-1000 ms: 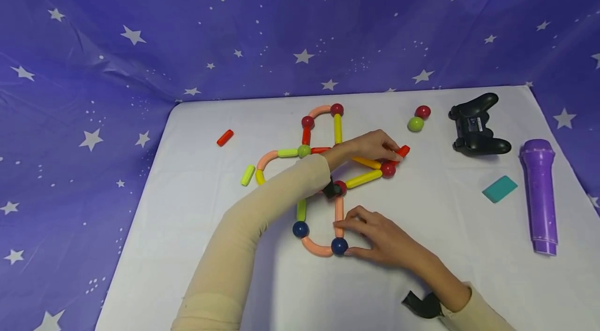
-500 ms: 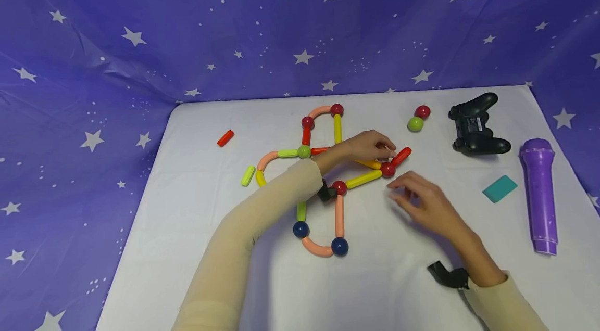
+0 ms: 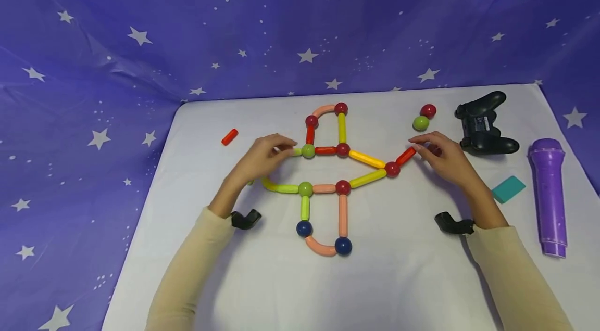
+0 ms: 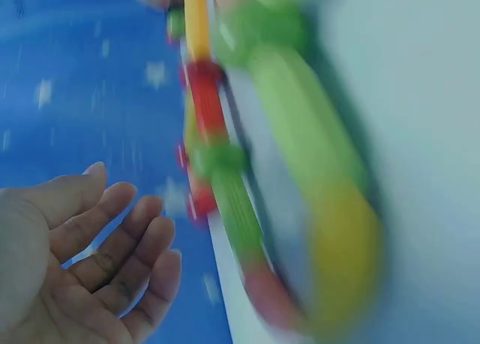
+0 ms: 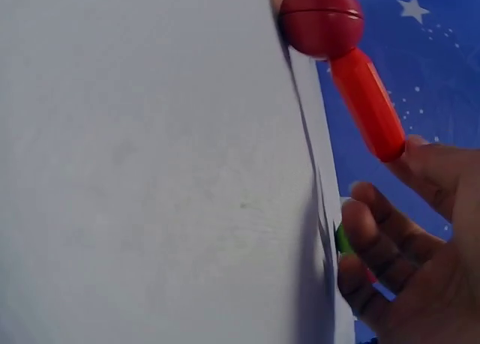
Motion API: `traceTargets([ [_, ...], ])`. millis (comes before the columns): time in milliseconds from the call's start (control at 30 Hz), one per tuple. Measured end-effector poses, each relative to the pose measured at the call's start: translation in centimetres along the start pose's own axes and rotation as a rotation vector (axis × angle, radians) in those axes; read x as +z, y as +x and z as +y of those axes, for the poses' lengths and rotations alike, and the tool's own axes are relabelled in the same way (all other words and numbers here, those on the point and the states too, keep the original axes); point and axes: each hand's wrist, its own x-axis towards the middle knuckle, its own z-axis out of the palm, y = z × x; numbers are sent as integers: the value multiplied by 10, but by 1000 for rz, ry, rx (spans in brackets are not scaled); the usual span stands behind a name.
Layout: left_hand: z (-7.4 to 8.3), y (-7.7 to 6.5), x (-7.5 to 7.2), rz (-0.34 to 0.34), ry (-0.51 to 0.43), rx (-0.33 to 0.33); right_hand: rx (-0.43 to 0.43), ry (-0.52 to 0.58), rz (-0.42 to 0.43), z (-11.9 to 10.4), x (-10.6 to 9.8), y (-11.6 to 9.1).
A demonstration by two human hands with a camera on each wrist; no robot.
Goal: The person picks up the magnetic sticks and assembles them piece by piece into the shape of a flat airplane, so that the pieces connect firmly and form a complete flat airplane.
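A flat figure of magnetic rods and balls lies mid-table in the head view, with a red ball (image 3: 392, 169) at its right tip. From that ball a short red rod (image 3: 406, 156) sticks out up and right. My right hand (image 3: 442, 156) is at the rod's free end; in the right wrist view the thumb (image 5: 431, 160) touches the red rod (image 5: 369, 104) while the other fingers hang loosely curled. My left hand (image 3: 267, 156) hovers over the figure's left loop, hiding part of it. The left wrist view shows its fingers (image 4: 150, 284) relaxed, holding nothing, beside a blurred green rod (image 4: 238, 213).
A loose red rod (image 3: 229, 137) lies at the left. Toward the back right are a loose red ball (image 3: 428, 111) and green ball (image 3: 421, 123). A black game controller (image 3: 485, 123), a teal block (image 3: 508, 189) and a purple microphone-shaped toy (image 3: 548, 195) lie along the right.
My left hand has left the red rod and swung left to the figure's left loop. My right hand has moved from the lower peach rod up to the red rod's end.
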Motion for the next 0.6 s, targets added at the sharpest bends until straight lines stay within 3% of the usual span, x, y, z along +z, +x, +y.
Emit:
traceTargets([
  [167, -53, -60, -31, 289, 190, -133, 48, 43, -45, 6, 2, -1],
  [233, -67, -76, -36, 340, 246, -199, 53, 59, -54, 8, 1, -2],
  [333, -79, -91, -34, 313, 260, -267, 57, 88, -66, 12, 3, -1],
  [433, -82, -99, -25, 235, 259, -274, 61, 122, -87, 16, 6, 0],
  [600, -74, -93, -7, 180, 224, -247, 73, 153, -122, 25, 5, -2],
])
